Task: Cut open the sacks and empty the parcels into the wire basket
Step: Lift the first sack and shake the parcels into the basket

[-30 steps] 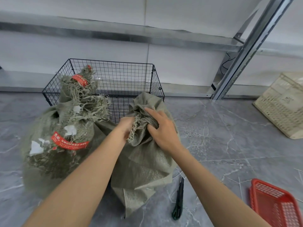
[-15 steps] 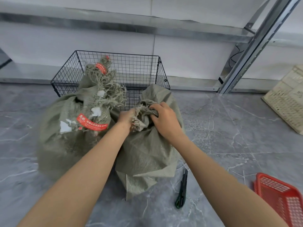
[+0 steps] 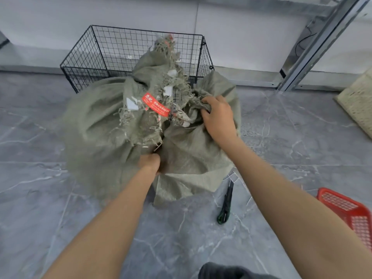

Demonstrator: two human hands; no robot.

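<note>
Two olive-green woven sacks stand on the floor in front of a black wire basket (image 3: 112, 55). The left sack (image 3: 96, 125) has a frayed neck with a red label. The right sack (image 3: 193, 156) is smaller, and its gathered top is gripped by my right hand (image 3: 218, 117). My left hand (image 3: 150, 164) is pushed low into the fold between the two sacks, its fingers closed on the cloth of the right sack. A green-and-black utility knife (image 3: 226, 204) lies on the floor to the right of the sacks. No parcels show.
A red plastic basket (image 3: 350, 212) lies at the right edge. A pale woven crate (image 3: 358, 105) sits at the far right. A slanted metal rack post (image 3: 314, 45) rises behind. The floor is grey marble tile, and a white wall stands behind the wire basket.
My left hand left the sack's top and dropped to its lower side. My right hand still holds the gathered top. The view has tilted down and moved closer.
</note>
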